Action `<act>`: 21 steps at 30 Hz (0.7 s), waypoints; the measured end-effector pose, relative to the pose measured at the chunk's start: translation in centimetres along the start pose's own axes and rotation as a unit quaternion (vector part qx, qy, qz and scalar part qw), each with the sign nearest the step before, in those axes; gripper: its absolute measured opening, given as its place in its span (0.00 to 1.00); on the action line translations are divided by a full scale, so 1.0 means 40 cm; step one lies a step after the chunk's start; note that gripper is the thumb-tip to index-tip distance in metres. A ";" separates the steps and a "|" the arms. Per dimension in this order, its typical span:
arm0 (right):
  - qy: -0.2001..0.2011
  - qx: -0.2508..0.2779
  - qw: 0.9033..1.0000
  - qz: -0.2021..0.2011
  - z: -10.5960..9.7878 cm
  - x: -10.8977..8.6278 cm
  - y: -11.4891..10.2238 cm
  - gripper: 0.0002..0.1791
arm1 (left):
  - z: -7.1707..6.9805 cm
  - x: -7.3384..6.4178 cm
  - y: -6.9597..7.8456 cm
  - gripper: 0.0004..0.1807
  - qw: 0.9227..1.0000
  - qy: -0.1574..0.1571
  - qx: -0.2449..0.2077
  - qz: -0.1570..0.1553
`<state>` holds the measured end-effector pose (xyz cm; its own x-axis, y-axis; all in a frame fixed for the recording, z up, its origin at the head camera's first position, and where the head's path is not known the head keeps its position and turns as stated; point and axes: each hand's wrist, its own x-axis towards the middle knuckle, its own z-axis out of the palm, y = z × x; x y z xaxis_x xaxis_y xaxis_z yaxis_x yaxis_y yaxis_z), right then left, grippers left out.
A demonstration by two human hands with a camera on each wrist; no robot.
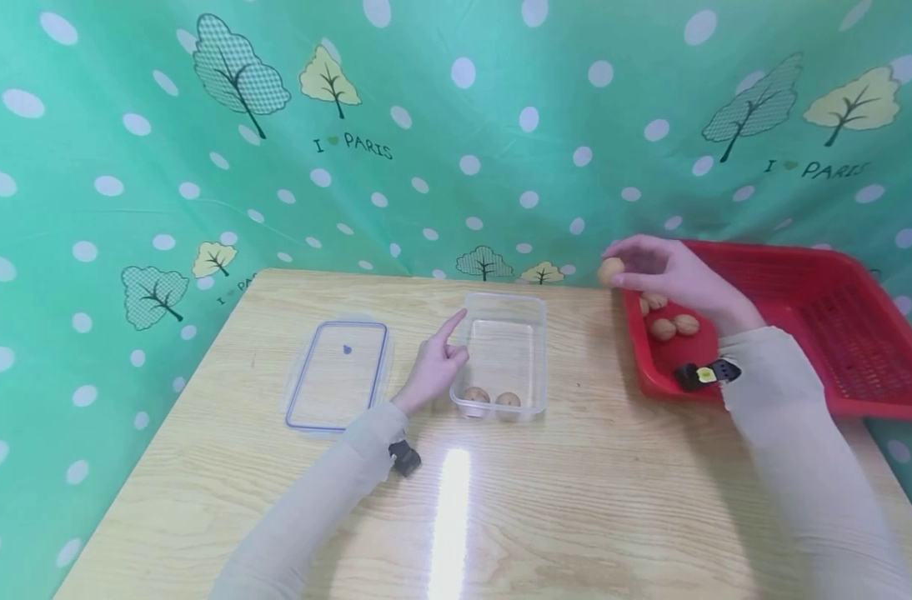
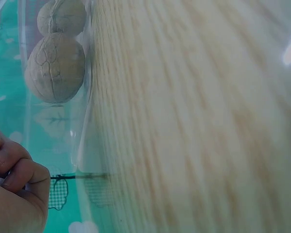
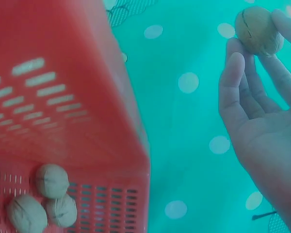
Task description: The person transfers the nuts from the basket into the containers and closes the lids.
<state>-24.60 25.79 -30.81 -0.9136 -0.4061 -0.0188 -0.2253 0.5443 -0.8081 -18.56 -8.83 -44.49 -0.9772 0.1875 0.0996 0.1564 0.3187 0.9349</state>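
My right hand [image 1: 677,275] pinches a walnut [image 1: 611,271] between thumb and fingers, just above the left rim of a red plastic basket [image 1: 786,312]. The right wrist view also shows this walnut [image 3: 258,30] at the fingertips, outside the basket wall. Several walnuts [image 1: 662,329] lie in the basket's left end. My left hand [image 1: 432,367] is at the left side of a clear plastic container [image 1: 501,304], index finger extended along its rim, other fingers bent. Two walnuts [image 2: 56,68] sit at the container's near end.
A clear lid with a blue seal [image 1: 336,375] lies flat on the wooden table [image 1: 576,492], left of the container. Behind the table hangs a green dotted curtain [image 1: 493,142]. The basket extends past the table's right edge.
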 end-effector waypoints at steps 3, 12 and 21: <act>-0.004 0.000 1.000 -0.010 0.009 0.005 -0.007 0.26 | 0.000 0.002 -0.006 0.36 1.000 0.002 0.000 0.005; -0.020 0.014 0.999 -0.029 0.037 0.013 -0.027 0.24 | -0.002 0.003 -0.006 0.36 1.000 0.000 0.004 0.014; -0.033 0.023 0.998 -0.055 0.073 0.027 -0.036 0.21 | -0.008 -0.009 0.035 0.35 1.000 -0.002 0.009 0.002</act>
<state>-24.26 22.41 -31.38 -0.8597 -0.5096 0.0345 -0.3063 0.4604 -0.8332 -18.04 -8.75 -43.12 -0.9760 0.1926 0.1014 0.1625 0.3351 0.9281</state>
